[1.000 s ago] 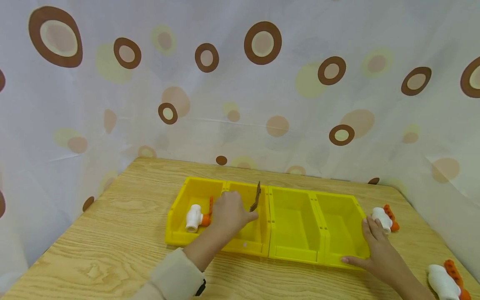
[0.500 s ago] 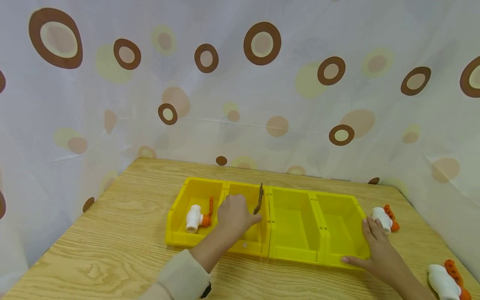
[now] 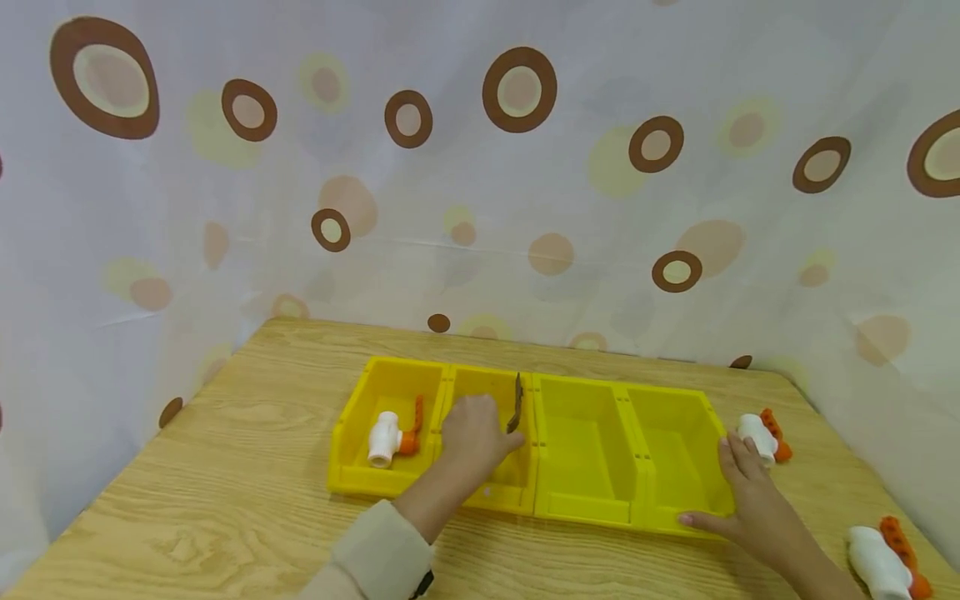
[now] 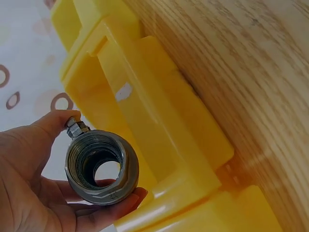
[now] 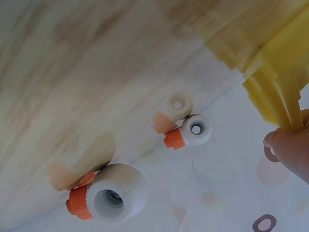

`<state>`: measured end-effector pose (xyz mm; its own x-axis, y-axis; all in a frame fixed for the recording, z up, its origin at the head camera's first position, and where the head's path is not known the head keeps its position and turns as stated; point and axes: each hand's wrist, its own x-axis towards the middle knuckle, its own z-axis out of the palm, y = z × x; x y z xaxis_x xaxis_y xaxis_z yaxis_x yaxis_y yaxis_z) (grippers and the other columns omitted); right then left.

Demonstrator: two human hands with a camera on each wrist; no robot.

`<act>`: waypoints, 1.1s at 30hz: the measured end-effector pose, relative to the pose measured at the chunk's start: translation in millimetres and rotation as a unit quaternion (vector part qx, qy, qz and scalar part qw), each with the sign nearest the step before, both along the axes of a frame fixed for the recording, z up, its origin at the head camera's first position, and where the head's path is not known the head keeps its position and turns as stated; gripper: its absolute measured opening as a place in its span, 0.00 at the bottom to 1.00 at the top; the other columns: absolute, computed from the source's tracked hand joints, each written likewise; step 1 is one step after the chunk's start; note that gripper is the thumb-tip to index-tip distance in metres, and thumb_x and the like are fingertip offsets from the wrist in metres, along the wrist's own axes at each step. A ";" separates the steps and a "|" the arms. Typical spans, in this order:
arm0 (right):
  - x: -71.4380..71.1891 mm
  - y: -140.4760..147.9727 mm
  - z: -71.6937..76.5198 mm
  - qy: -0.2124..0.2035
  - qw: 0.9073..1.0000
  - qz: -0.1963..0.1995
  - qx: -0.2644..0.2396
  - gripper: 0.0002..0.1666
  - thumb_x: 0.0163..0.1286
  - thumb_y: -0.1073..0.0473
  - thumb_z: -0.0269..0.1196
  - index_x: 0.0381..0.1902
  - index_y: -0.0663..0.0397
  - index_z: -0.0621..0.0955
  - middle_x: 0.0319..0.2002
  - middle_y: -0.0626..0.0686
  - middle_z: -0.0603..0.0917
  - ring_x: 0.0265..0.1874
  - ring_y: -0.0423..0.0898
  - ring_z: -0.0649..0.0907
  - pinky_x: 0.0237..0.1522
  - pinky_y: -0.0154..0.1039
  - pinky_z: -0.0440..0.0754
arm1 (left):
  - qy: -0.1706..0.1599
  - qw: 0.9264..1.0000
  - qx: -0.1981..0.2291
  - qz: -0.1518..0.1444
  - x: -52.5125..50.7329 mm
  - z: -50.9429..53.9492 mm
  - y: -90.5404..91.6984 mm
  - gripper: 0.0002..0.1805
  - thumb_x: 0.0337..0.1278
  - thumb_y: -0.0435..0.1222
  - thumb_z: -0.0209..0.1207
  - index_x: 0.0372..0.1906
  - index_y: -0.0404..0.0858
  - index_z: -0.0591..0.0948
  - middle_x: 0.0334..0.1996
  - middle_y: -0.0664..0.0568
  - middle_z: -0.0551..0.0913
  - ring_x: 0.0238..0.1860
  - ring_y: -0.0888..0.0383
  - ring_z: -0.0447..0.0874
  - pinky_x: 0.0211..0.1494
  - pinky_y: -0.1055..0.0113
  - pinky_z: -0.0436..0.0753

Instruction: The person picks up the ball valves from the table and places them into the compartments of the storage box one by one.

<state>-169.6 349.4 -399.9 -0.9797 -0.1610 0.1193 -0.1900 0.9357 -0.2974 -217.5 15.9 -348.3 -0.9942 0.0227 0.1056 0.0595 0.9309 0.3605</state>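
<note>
My left hand (image 3: 476, 437) holds a grey metal ball valve (image 4: 102, 166) over the second compartment from the left of a yellow bin (image 3: 585, 510). In the left wrist view its threaded opening faces the camera, with the thumb at the stem and fingers beneath the body. The valve's brown-looking lever (image 3: 516, 404) sticks up beside the hand in the head view; the body is hidden there. My right hand (image 3: 757, 504) rests on the bin's right end, fingers spread along the side wall and thumb at the front corner. A white plastic valve with orange handle (image 3: 385, 439) lies in the leftmost compartment.
Two more white valves with orange handles lie on the wooden table (image 3: 195, 483) to the right of the bin: a far valve (image 3: 757, 437) just beyond the right hand and a near valve (image 3: 877, 562) at the lower right. A patterned curtain (image 3: 450, 167) hangs behind.
My left hand has shifted slightly right and nearer within the second compartment, the metal valve still in its grip. The right hand stays on the bin's end. The head view has turned slightly.
</note>
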 end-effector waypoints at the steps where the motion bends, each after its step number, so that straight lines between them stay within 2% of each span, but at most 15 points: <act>1: -0.5 -0.9 0.2 0.000 1.000 0.001 -0.001 0.72 0.48 0.36 0.68 0.67 0.79 0.41 0.69 0.76 0.36 0.68 0.69 0.33 0.54 0.74 0.56 | -0.002 1.000 -0.003 0.001 0.0 -0.6 -0.2 0.30 0.40 0.53 0.68 0.08 0.41 0.64 0.15 0.52 0.66 0.14 0.63 0.59 0.11 0.77 0.57; 15: -1.5 -3.5 2.2 -0.007 1.000 0.001 -0.008 0.73 0.47 0.36 0.68 0.68 0.78 0.41 0.69 0.76 0.37 0.68 0.68 0.31 0.55 0.74 0.54 | -0.005 0.997 -0.080 0.006 0.4 -11.9 3.5 0.29 0.40 0.59 0.66 0.09 0.39 0.72 0.14 0.53 0.71 0.12 0.65 0.65 0.10 0.78 0.62; 25: 0.3 -2.6 2.1 -0.011 1.000 -0.002 -0.011 0.73 0.47 0.36 0.68 0.68 0.78 0.41 0.69 0.75 0.35 0.68 0.69 0.31 0.55 0.75 0.54 | -0.022 0.997 -0.071 0.017 -1.8 -23.3 8.8 0.27 0.38 0.56 0.69 0.17 0.35 0.77 0.18 0.51 0.74 0.16 0.63 0.69 0.13 0.75 0.69; 33: 0.6 -1.6 1.1 -0.015 1.000 -0.006 -0.010 0.73 0.47 0.35 0.68 0.68 0.78 0.40 0.69 0.76 0.36 0.68 0.69 0.31 0.55 0.74 0.54 | -0.017 0.996 -0.083 0.020 -3.5 -29.3 11.3 0.26 0.37 0.56 0.69 0.23 0.34 0.81 0.22 0.48 0.80 0.19 0.61 0.76 0.15 0.72 0.74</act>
<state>-169.0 347.8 -398.8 -0.9847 -0.1469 0.0932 -0.1694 0.9315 -0.3218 -221.0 27.3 -377.6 -0.9975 -0.0023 0.0705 0.0121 0.9791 0.2028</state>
